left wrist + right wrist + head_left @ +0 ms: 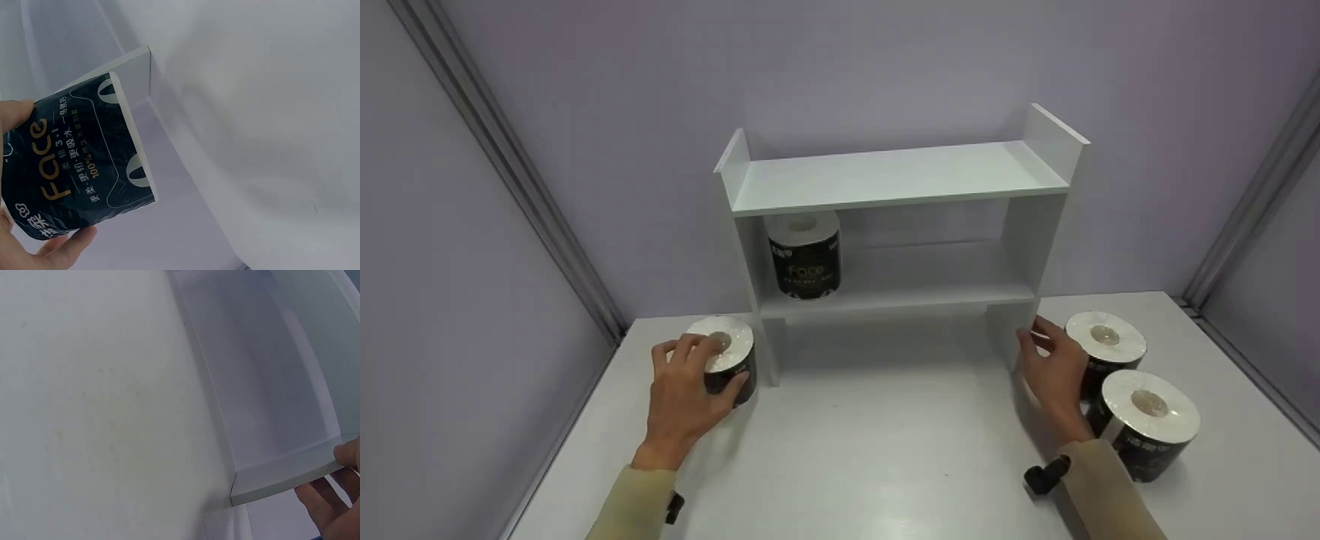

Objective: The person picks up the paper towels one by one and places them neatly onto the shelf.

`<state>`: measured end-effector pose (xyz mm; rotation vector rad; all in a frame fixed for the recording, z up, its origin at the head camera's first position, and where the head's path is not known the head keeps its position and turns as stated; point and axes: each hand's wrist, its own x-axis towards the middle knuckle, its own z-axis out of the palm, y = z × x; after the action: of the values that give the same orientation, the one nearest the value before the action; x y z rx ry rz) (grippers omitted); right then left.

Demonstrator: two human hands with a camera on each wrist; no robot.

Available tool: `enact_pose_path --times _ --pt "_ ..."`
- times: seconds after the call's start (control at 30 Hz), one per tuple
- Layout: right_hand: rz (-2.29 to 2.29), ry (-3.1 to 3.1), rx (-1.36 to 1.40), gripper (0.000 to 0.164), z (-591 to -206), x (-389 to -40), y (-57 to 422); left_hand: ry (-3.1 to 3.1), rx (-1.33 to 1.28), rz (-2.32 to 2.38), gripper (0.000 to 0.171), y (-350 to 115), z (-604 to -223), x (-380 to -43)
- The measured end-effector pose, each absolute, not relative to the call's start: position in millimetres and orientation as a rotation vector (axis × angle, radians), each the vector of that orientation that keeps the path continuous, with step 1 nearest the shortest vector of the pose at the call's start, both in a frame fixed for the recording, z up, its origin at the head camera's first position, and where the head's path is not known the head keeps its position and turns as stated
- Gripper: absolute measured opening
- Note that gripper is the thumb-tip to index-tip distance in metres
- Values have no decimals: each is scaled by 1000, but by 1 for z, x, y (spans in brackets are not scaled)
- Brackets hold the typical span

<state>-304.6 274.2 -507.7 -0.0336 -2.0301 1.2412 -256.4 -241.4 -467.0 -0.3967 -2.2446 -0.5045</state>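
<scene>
Head view shows a white shelf unit point(896, 176) standing on a white surface point(877, 457), with one hand at each side of it. The left hand point(682, 394) grasps a paper roll point(741, 381) in dark wrapping, with the fingers over its top and the thumb at its side. This roll is upright, just beside the left side panel point(767, 352); I cannot tell whether its base touches the surface. In the left wrist view, the word "Face" is readable on its wrapping. The right hand point(1054, 371) pinches the front edge of the right side panel point(1039, 236), with the thumb on the inner side. A second roll point(808, 266) stands upright in the middle compartment, at its left end. To the right of the unit, a rear roll point(1129, 341) and a nearer roll point(1147, 446) stand upright, close together.
</scene>
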Motion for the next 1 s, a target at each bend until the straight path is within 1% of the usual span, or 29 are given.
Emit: enact_pose_path --times 0.3,0.8,1.0 --pt "1282 -2068 -65 33 -508 -304 273 -2246 -374 -534 52 -233 -458 -250" --pt "1275 -2058 -72 32 -505 -303 272 -2222 -340 -579 51 -227 -450 -241" --pt "1251 -2064 -92 31 -506 -304 273 -2200 -347 -566 53 -226 -446 -240"
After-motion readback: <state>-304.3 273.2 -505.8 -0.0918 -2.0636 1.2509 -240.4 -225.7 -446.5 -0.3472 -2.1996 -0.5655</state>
